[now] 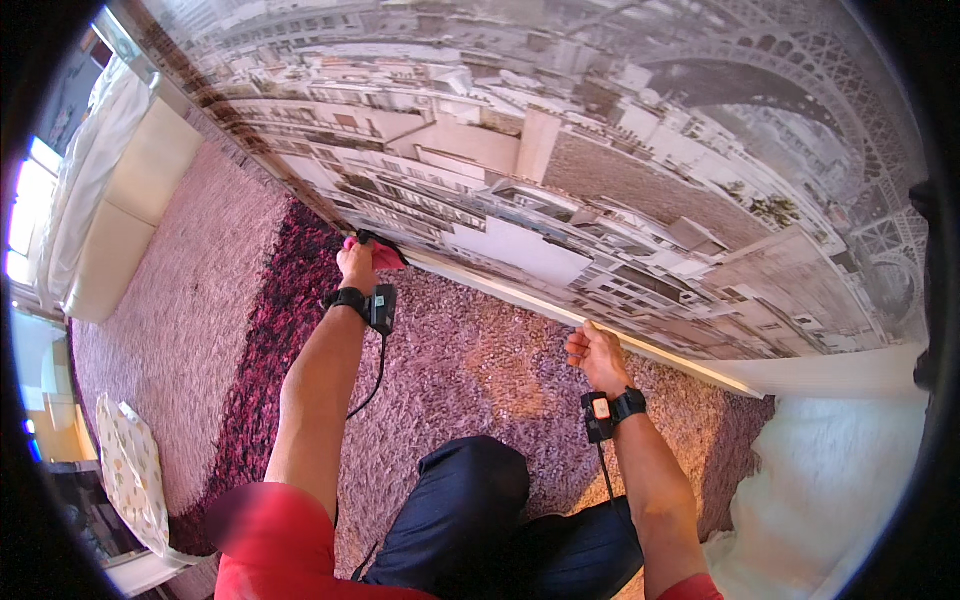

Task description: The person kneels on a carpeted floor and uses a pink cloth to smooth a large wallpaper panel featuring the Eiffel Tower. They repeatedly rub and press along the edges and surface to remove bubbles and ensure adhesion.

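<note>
My left hand is closed on a pink cloth with a dark edge, low down where the baseboard meets the corner of the wall. To the right, my right hand touches the top of the white baseboard with its fingertips, the other fingers curled; nothing shows in it. Above both hands rises a wall mural of city rooftops with an iron lattice tower. Each wrist wears a strapped black device with a cable.
A shaggy pink and purple carpet lies under my knees. At the left stands a cream upholstered bed base with white bedding, and below it a patterned cushion-like item. Pale sheer fabric hangs at the right.
</note>
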Motion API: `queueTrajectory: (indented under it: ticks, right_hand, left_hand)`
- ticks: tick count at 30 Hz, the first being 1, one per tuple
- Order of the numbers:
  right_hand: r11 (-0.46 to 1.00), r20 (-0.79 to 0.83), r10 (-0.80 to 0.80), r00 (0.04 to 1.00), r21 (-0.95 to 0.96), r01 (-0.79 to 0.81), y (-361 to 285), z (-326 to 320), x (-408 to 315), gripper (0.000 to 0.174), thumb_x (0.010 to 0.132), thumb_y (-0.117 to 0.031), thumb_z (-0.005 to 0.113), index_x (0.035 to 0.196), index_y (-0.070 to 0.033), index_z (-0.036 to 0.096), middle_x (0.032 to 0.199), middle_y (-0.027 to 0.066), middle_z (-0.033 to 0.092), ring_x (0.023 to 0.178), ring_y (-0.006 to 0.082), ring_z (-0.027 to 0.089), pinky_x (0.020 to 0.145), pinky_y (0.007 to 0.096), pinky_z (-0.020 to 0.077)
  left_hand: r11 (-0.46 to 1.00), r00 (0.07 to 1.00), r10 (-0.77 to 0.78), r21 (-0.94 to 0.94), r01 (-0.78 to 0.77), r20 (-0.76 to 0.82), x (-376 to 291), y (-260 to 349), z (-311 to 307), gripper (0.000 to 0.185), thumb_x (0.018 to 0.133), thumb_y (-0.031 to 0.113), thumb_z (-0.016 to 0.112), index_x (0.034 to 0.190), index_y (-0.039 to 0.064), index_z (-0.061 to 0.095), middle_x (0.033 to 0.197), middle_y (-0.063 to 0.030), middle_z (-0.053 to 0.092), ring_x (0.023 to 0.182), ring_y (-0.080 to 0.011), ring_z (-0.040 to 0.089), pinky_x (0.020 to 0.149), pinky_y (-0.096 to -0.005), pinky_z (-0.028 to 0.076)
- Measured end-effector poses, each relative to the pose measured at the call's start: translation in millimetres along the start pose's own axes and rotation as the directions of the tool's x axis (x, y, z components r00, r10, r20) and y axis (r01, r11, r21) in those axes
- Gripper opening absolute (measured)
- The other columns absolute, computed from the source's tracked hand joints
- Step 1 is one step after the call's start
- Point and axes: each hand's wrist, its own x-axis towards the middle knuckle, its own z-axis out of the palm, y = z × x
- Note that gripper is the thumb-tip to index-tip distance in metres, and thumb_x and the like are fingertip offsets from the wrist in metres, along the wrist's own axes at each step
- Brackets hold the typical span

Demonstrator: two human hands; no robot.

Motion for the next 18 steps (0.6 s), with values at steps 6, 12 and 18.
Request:
queueTrajectory:
  ticks: [6, 12, 18]
  right_hand:
    - [1.0, -0.021, 0.012, 1.0, -0.018, -0.013, 0.2, 2.1, 0.5, 0.037, 0.099, -0.037, 0.06, 0.107, -0.001, 0.061, 0.087, 0.0076, 0.066, 0.074, 0.0194, 0.066, 0.059, 0.0365, 0.0539]
    - [0.999, -0.001, 0.021, 1.0, -0.029, -0.021, -1.2, 1.5, 0.4, 0.033, 0.098, -0.037, 0.062, 0.1, -0.004, 0.062, 0.083, 0.0047, 0.067, 0.072, 0.0166, 0.066, 0.059, 0.0337, 0.0531]
    - [0.999, 0.015, 0.008, 1.0, -0.032, -0.007, -1.1, 2.2, -0.4, 0.037, 0.097, -0.038, 0.063, 0.106, -0.003, 0.061, 0.088, 0.0059, 0.066, 0.075, 0.0162, 0.065, 0.056, 0.0328, 0.054]
  left_hand:
    - [0.467, 0.839, 0.294, 0.698, -0.544, 0.457, -48.0, 51.6, -1.9, 0.013, 0.086, 0.017, 0.066, 0.098, 0.012, 0.067, 0.087, -0.005, 0.07, 0.086, -0.0261, 0.069, 0.072, -0.0402, 0.053]
    - [0.639, 0.779, 0.493, 0.446, -0.627, 0.388, -71.1, 70.1, 1.1, 0.004, 0.09, 0.014, 0.062, 0.085, 0.013, 0.063, 0.082, -0.0036, 0.065, 0.075, -0.0232, 0.066, 0.065, -0.0403, 0.054]
    - [0.667, 0.795, 0.481, 0.434, -0.606, 0.371, -61.8, 77.5, -15.5, 0.02, 0.086, 0.015, 0.06, 0.102, 0.008, 0.069, 0.095, -0.0156, 0.072, 0.085, -0.0348, 0.07, 0.068, -0.0466, 0.058]
